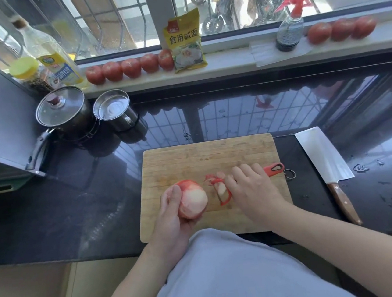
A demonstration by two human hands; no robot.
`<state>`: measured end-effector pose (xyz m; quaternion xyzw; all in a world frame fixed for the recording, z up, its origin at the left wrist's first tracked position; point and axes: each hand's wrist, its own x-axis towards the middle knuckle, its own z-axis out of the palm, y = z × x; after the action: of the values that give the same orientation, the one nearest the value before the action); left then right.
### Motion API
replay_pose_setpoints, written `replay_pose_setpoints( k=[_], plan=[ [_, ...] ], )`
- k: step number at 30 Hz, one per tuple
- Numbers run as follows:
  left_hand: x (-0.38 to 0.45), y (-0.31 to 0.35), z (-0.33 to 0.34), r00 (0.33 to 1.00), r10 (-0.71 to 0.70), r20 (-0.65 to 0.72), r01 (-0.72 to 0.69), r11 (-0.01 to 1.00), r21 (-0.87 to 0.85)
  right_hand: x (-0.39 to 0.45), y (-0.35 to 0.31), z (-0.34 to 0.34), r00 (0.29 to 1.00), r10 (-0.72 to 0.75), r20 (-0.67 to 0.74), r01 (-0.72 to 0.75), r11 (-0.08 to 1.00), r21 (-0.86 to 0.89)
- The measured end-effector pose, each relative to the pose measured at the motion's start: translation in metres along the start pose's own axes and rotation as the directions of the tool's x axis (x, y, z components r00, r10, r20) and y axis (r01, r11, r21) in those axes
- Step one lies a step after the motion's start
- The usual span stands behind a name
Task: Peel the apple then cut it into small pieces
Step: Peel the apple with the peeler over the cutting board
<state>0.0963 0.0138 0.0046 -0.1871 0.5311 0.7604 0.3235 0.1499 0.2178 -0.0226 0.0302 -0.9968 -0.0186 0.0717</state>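
The apple (192,198), mostly peeled with red skin left on top, sits over the cutting board (205,157) at about 7 o'clock, cupped by the curled left hand (170,214). At its 3 o'clock, the right hand (251,188) grips a red peeler (224,194), peel strips (211,178) beside the blade. A cleaver (323,156) lies off the board at 3 o'clock.

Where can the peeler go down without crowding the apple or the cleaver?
The far half of the cutting board is bare. So is the dark counter between the board and the steel cup. Crowded: the near half, with the left hand gripping the apple, the right hand gripping the peeler and peel strips; the cleaver lies right of the board.
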Motion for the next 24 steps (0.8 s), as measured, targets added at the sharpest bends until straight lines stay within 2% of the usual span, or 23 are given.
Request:
replay_pose_setpoints(
  k=[2,5,8,10,12,13,15,17,20,24],
  plan=[
    [0.0,0.003,-0.003,1.0,0.008,0.012,-0.008,1.0,-0.023,-0.005,0.018,0.012,0.977,0.101,0.186,-0.094,0.995,-0.047],
    [0.0,0.008,-0.006,1.0,-0.018,0.024,0.018,1.0,-0.011,-0.01,0.028,0.018,0.875,0.201,0.44,-0.167,0.979,-0.115],
    [0.0,0.006,-0.007,0.996,-0.088,0.018,0.088,0.996,-0.009,-0.005,0.026,0.015,0.82,0.235,0.522,-0.188,0.972,-0.142],
    [0.001,0.004,-0.009,0.993,-0.114,0.026,0.113,0.993,0.03,0.0,0.024,0.01,0.822,0.245,0.514,-0.216,0.969,-0.116],
    [0.002,0.001,-0.011,0.99,-0.133,0.035,0.13,0.989,0.071,0.007,0.023,-0.002,0.856,0.229,0.463,-0.23,0.972,-0.054],
    [0.002,0.001,-0.01,0.988,-0.149,0.041,0.146,0.987,0.066,0.009,0.022,-0.009,0.893,0.221,0.391,-0.228,0.973,-0.03],
    [0.001,0.002,-0.008,0.979,-0.194,0.063,0.195,0.981,0.002,0.015,0.019,-0.018,0.957,0.19,0.221,-0.194,0.981,-0.003],
    [0.0,0.004,-0.005,0.969,-0.22,0.115,0.23,0.969,-0.085,0.018,0.014,-0.023,0.996,0.084,0.012,-0.085,0.994,0.071],
    [0.001,0.004,-0.004,0.969,-0.191,0.155,0.212,0.968,-0.133,0.021,-0.003,-0.041,0.984,-0.068,-0.166,0.09,0.988,0.129],
    [0.001,0.001,-0.001,0.982,-0.162,0.1,0.165,0.986,-0.026,0.022,-0.018,-0.052,0.975,-0.136,-0.178,0.154,0.984,0.093]
  ],
)
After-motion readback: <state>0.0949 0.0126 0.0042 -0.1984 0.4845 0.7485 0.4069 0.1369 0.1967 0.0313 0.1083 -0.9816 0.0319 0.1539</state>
